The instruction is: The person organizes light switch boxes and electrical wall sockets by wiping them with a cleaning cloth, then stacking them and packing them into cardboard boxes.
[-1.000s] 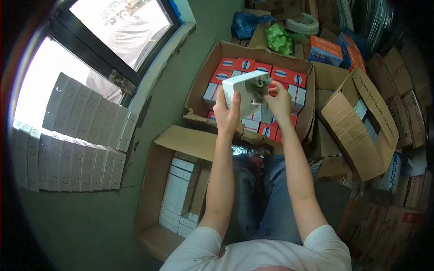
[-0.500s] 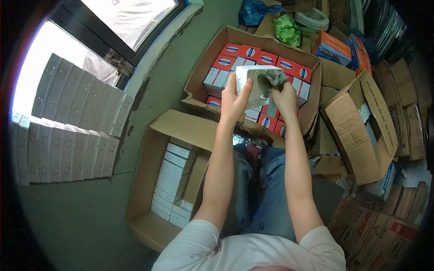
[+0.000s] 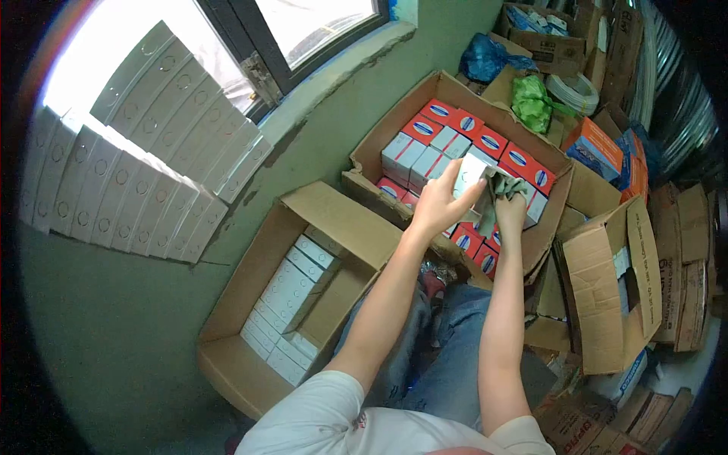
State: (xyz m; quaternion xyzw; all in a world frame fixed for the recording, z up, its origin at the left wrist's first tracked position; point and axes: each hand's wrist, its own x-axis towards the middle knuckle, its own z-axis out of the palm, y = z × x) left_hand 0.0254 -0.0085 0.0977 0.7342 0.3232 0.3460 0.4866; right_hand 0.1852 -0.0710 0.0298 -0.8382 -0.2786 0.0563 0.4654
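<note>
A white plastic box point(image 3: 469, 176) is held up in my left hand point(image 3: 442, 201), thumb on one side and fingers on the other. My right hand point(image 3: 510, 212) is closed on a grey-green cloth point(image 3: 506, 184), which presses against the box's right side and partly hides it. Both hands are above a cardboard box point(image 3: 365, 186) of red and white packages point(image 3: 518, 159). Nearer my body on the left, another open cardboard box point(image 3: 220, 322) holds white plastic boxes point(image 3: 279, 292) in rows.
White boxes are stacked in rows point(image 3: 136, 193) by the window point(image 3: 311, 26) on the left. A green bag point(image 3: 532, 103), a blue bag point(image 3: 489, 59) and a wire coil point(image 3: 574, 94) are at the back. An open carton point(image 3: 607, 292) stands on the right.
The view has turned, so the surroundings appear shifted. The white box is tilted more edge-on in my left hand, and the cloth has moved lower along its side.
</note>
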